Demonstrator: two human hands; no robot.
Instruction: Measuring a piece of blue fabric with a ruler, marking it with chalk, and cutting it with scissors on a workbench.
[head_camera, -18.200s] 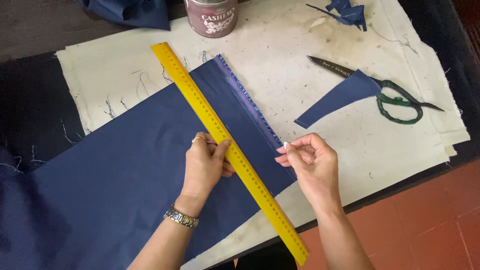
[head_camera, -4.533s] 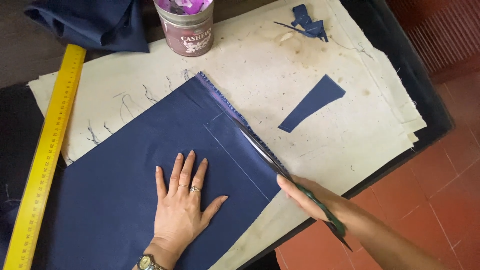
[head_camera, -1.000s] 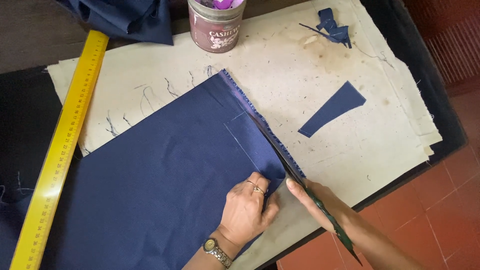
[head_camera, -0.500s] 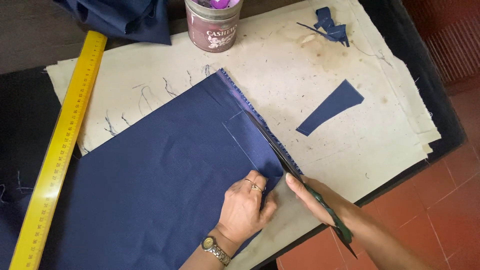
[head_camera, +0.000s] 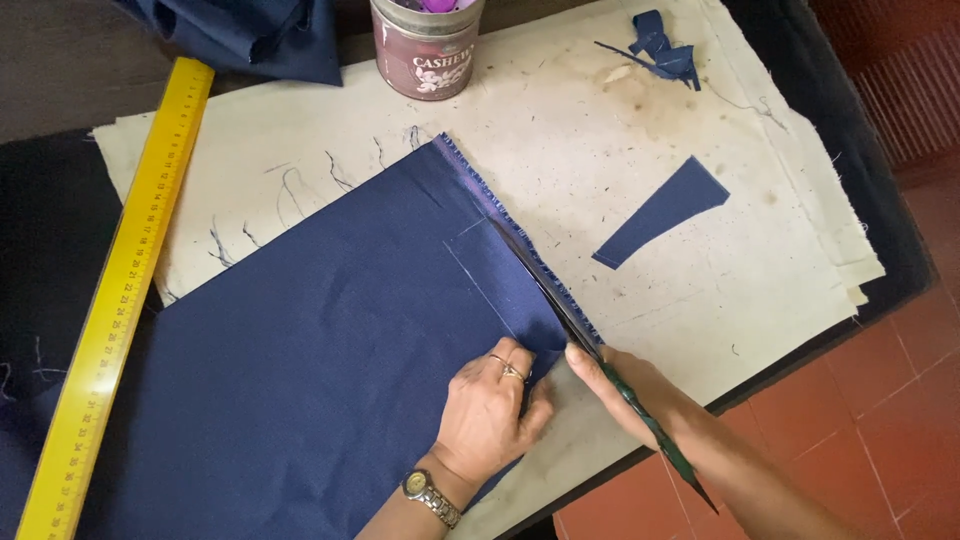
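A single head-worn view is directed steeply downward, at close range, onto the tabletop (head_camera: 860, 180); its near edge and the right-hand floor (head_camera: 880, 400) are included.

Navy blue cloth (head_camera: 320, 340), plain, with chalk lines and a paler purplish edge strip. Beside it: yellow ruler (head_camera: 120, 300) with black marks; off-white sheet (head_camera: 640, 160), stained brownish; navy scrap (head_camera: 665, 208); maroon tin (head_camera: 425, 55). Dark-bladed, green-handled scissors (head_camera: 590, 350) along its edge.
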